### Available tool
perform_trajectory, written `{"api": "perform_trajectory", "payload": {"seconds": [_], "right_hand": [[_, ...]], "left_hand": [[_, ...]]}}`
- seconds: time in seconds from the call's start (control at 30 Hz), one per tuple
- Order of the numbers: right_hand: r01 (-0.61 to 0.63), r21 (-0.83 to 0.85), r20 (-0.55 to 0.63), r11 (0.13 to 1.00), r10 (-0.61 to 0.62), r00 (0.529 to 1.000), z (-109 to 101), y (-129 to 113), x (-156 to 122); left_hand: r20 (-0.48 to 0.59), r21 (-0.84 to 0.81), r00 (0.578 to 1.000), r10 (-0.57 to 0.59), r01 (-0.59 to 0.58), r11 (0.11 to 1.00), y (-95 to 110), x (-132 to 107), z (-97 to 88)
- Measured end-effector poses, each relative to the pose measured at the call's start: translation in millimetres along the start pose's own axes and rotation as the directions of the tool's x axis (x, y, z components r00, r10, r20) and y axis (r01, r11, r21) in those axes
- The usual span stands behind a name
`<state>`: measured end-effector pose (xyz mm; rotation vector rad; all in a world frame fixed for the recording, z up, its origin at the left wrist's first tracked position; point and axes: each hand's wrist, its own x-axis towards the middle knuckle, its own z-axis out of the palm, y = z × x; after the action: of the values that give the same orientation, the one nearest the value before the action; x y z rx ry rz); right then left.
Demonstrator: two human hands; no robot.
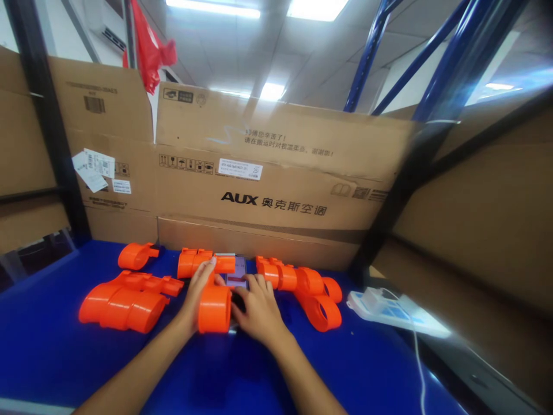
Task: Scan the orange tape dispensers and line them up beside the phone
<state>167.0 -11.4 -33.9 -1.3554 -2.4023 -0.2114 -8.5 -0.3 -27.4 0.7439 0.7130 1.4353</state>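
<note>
An orange plastic ring-shaped part [214, 310] is in my left hand [199, 291], its round opening facing right. The left fingers wrap around its far side and are partly hidden by it. My right hand [258, 308] is just right of that part, thumb and fingers bent inward close to its edge. Something dark shows between the right hand and the ring, but I cannot make out what it is. Behind both hands lies a flat device with a lit screen [235, 268], partly covered by the fingers and by orange parts.
Orange ring parts stand in a left group [123, 305], a back group [194, 263] and a right group [298, 279] on the blue table [173, 380]. One single orange ring [135, 255] is at back left. Cardboard [276, 173] walls the rear. A white power strip [397, 314] lies right.
</note>
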Motion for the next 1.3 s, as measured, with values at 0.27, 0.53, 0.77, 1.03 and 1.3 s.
{"api": "perform_trajectory", "payload": {"seconds": [0.27,0.53,0.77,1.03,1.3], "right_hand": [[0.041,0.03,-0.121,0.999,-0.037,0.992,5,-1,6],[-0.076,0.324,-0.512,0.943,0.242,0.824,-21,26,-3],[0.102,0.379,-0.58,0.92,0.15,0.801,-24,0,-6],[0.119,0.388,-0.58,0.914,0.142,0.802,-26,2,-8],[0.211,0.555,-0.435,0.805,0.065,0.898,-36,3,-9]], "left_hand": [[0.005,0.148,0.994,0.11,-0.109,0.983,-2,2,-1.4],[0.05,0.214,0.992,0.113,-0.121,0.969,-10,-4,6.6],[0.233,0.345,0.964,0.129,-0.206,0.916,-14,-9,9.1],[0.278,0.353,0.959,0.05,-0.15,0.923,-13,-14,9.8],[0.263,0.325,0.964,-0.032,-0.057,0.944,-16,-13,10.7]]}}
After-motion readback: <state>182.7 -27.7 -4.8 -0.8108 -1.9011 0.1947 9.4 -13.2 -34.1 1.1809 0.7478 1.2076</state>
